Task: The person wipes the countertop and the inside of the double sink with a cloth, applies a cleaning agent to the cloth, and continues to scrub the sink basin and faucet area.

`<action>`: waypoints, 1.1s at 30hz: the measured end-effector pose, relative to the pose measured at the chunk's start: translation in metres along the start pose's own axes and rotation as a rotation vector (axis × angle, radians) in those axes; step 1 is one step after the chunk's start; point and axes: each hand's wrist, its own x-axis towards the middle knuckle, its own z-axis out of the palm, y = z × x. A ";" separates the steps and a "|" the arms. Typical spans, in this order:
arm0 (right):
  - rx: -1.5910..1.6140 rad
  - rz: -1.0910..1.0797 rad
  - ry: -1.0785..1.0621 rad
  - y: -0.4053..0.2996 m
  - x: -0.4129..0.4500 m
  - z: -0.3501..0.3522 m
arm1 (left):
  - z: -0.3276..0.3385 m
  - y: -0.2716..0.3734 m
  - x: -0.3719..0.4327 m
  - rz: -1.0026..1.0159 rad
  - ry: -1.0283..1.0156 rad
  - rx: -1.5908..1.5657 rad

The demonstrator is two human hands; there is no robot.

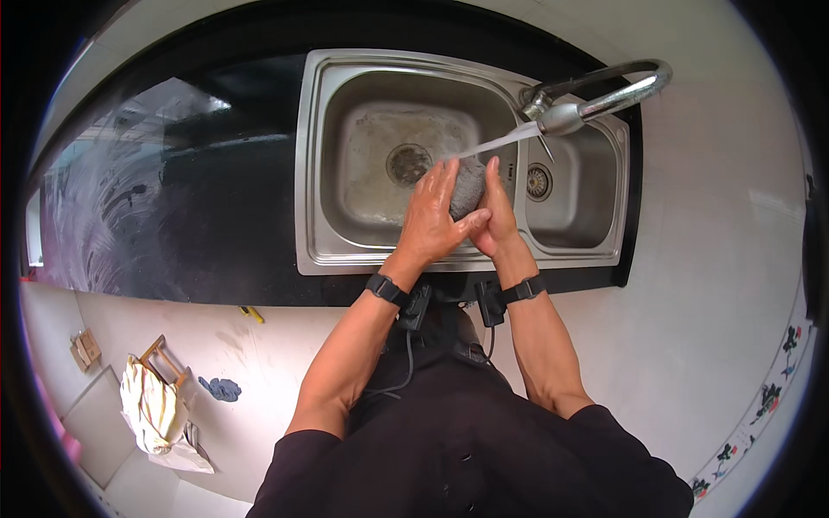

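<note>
A wadded grey cloth or sponge (467,189) is held between my two hands over the right part of the large steel sink basin (363,220). My left hand (435,217) presses on its left side, fingers pointing up the view. Along its right side lies my right hand (497,210), partly under the wad, with the fingers partly hidden. Water from the curved chrome faucet (563,120) streams onto the top of the wad near my left fingertips. The drain (409,165) is just left of my left hand.
A smaller basin (583,194) with its own drain adjoins at right. The black countertop (227,194) extends left, with whitish smears at its far end. On the floor behind it are a wooden stool (162,359) draped with striped cloth and a crumpled blue cloth (221,388).
</note>
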 end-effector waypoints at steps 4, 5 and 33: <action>-0.007 0.037 0.052 0.004 -0.009 -0.017 | -0.001 0.007 -0.001 0.047 -0.055 -0.057; -0.002 0.017 0.062 0.005 -0.013 -0.018 | -0.002 0.001 0.001 0.039 -0.042 -0.226; 0.098 0.019 -0.036 -0.060 -0.075 -0.137 | 0.132 0.075 -0.009 0.182 0.252 0.257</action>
